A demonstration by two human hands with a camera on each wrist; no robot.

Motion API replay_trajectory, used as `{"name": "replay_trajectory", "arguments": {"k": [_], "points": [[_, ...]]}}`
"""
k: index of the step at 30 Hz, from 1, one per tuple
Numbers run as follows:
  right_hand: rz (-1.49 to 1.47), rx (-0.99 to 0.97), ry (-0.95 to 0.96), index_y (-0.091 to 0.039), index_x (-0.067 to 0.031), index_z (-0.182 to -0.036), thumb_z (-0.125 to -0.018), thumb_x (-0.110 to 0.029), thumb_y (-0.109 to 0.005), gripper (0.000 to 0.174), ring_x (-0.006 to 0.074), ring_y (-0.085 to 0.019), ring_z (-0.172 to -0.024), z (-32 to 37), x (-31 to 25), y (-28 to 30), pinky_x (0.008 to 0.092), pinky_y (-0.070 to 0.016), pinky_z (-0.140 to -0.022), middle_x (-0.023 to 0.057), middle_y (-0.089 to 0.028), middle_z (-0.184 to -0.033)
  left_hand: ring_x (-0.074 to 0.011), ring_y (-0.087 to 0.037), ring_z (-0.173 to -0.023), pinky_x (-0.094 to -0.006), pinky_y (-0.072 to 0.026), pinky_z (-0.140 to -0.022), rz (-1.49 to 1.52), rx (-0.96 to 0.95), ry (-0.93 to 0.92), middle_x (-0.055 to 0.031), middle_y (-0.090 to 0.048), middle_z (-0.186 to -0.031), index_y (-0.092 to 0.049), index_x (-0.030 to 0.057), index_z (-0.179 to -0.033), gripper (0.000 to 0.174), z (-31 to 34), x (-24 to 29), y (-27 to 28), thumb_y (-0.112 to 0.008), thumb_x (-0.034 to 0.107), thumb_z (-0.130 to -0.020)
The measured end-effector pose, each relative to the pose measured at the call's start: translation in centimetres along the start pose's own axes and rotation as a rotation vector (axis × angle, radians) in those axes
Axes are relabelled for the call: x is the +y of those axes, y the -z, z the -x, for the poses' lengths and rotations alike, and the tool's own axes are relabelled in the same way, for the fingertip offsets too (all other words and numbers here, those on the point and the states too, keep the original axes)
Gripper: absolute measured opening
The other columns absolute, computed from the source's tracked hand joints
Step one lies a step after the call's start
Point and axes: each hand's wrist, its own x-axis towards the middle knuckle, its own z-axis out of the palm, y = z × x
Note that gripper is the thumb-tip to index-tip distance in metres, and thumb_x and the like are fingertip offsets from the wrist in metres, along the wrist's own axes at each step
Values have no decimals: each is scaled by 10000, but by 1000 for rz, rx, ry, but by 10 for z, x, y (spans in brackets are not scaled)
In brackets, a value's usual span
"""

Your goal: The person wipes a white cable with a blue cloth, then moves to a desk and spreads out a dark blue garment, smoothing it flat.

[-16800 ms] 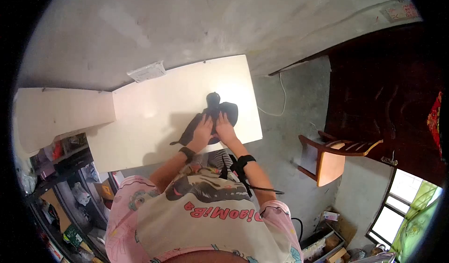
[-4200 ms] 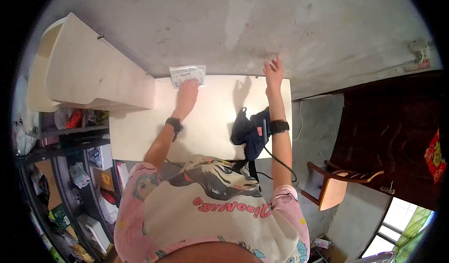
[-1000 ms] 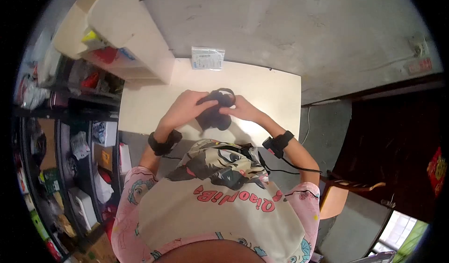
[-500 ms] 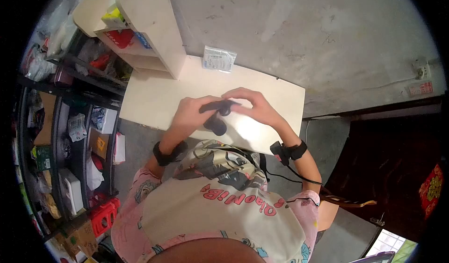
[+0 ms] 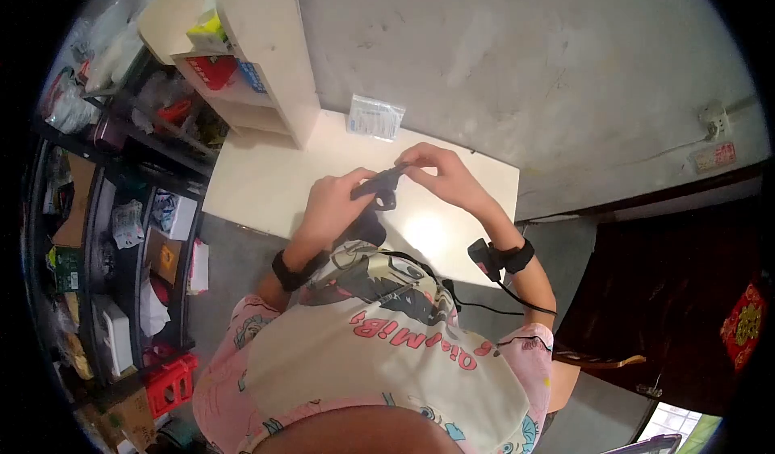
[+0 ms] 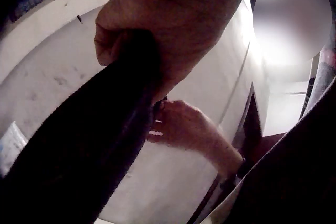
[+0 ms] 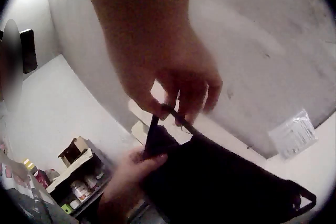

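Observation:
A dark cloth piece (image 5: 367, 228) with narrow strap loops hangs between my hands over the desk's near part; its exact kind does not show. My left hand (image 5: 329, 205) grips one side of it, fingers curled into the fabric. In the right wrist view, my right hand (image 7: 173, 82) pinches a thin strap (image 7: 176, 115) between thumb and fingertips, drawing it up off the cloth. Another loop (image 7: 310, 199) sticks out at the far corner. The left wrist view has the cloth (image 6: 79, 140) stretching away dark below my left fist, my right hand beyond it.
The cream desk (image 5: 266, 184) stands against a grey wall. A clear plastic packet (image 5: 376, 117) leans at its back edge. A shelf unit (image 5: 274, 50) rises at the desk's left end, and dark shelves (image 5: 105, 212) full of goods stand further left. A cable (image 5: 492, 312) runs from my right wrist.
Earlier the cloth lay on the desk, my left hand at the packet and right hand by the wall. Both hands now hold it raised; in the last half second my right hand drew the strap outward.

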Motion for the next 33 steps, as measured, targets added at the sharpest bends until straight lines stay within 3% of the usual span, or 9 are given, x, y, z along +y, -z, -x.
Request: {"name": "replay_trajectory", "arguments": {"k": [4,5,9,11,16,19,22,28,33], "points": [[74,20,-178,-551,-5,-847,-779,-99,-539,117,99,-529,-691,-1,-30,14,224,-390,-607,39,-602,-745,-266,-599,-576,-315,-450,-527,-75,59,-38,-127,-607,-664,-603,63,-907,189,-5,0,-5,-617,153,-741],[47,80,-65,-547,1,-825,-776,-99,-551,112,58,-476,-543,-2,-28,13,210,-365,-485,24,-557,-642,-268,-602,-595,-325,-454,-542,-85,76,-49,-133,-612,-691,-602,64,-905,188,-9,2,-5,-615,161,-745],[64,89,-70,-549,-1,-797,-765,-95,-572,102,26,-387,-536,2,-43,25,193,-316,-473,-37,-472,-608,-271,-595,-661,-346,-450,-593,-23,154,-88,-141,-607,-708,-612,50,-867,198,-14,-10,-20,-618,211,-751],[3,130,-70,-547,-3,-795,-765,-94,-572,99,25,-388,-540,3,-45,30,188,-314,-478,-37,-482,-618,-291,-565,-707,-366,-442,-623,-192,95,-110,-120,-600,-716,-613,60,-802,199,-19,-24,-28,-601,252,-751],[-77,313,-89,-557,-14,-801,-765,-79,-571,76,37,-436,-624,15,-55,47,185,-336,-577,-35,-519,-667,-283,-551,-678,-346,-425,-610,-98,-110,15,-135,-586,-727,-611,16,-807,299,-16,-62,-48,-624,308,-744],[-105,352,-117,-564,-12,-800,-767,-83,-580,80,42,-450,-651,26,-55,53,187,-341,-605,-37,-521,-675,-267,-560,-678,-346,-435,-599,-52,17,-181,-135,-596,-737,-593,13,-858,265,-12,-84,-58,-614,254,-751],[-116,375,-140,-568,-10,-794,-766,-91,-595,89,43,-455,-659,37,-54,51,187,-343,-610,-32,-521,-684,-256,-573,-686,-344,-447,-581,158,18,-49,-128,-606,-756,-578,18,-893,209,-16,-101,-58,-583,165,-743],[-157,438,-192,-567,-14,-813,-767,-83,-597,89,43,-461,-665,54,-45,52,179,-352,-601,-30,-522,-699,-272,-571,-686,-368,-440,-629,-108,139,105,-106,-609,-761,-586,57,-843,145,-38,-107,-35,-552,94,-707],[-151,542,-198,-565,-20,-828,-771,-67,-594,80,36,-457,-654,69,-50,61,176,-358,-598,-35,-516,-703,-231,-527,-717,-338,-389,-663,-321,407,-208,-60,-584,-739,-592,73,-787,95,-47,-87,-3,-544,85,-706]]}}
